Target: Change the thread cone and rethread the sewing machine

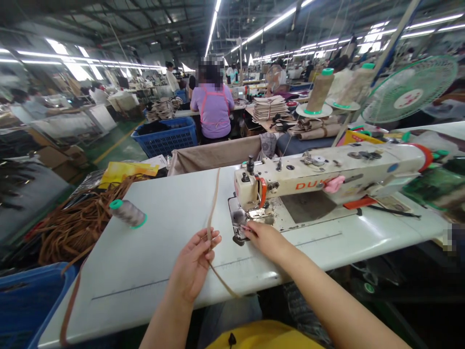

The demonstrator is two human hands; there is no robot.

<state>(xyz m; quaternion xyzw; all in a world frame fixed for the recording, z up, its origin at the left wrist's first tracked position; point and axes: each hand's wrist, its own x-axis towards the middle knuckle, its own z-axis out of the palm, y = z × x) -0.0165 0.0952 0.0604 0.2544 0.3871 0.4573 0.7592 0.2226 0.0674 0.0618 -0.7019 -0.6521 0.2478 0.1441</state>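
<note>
Left hand [194,264] is pinching a tan strap [214,198] between thumb and fingers above the table [163,242] — 1 long, flat, narrow strip running from the far edge down past the near edge. Right hand [263,237] is touching fingertips at the sewing machine [327,177] foot; its grip cannot be told. The strap is sitting beside the needle, not under it — stitching likely not begun.

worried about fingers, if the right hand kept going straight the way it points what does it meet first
Probably the presser foot under the sewing machine head; the right hand points up-left at it, fingertips nearly touching, though depth is unclear. The left hand pinches the tan strap, off that line.
</note>
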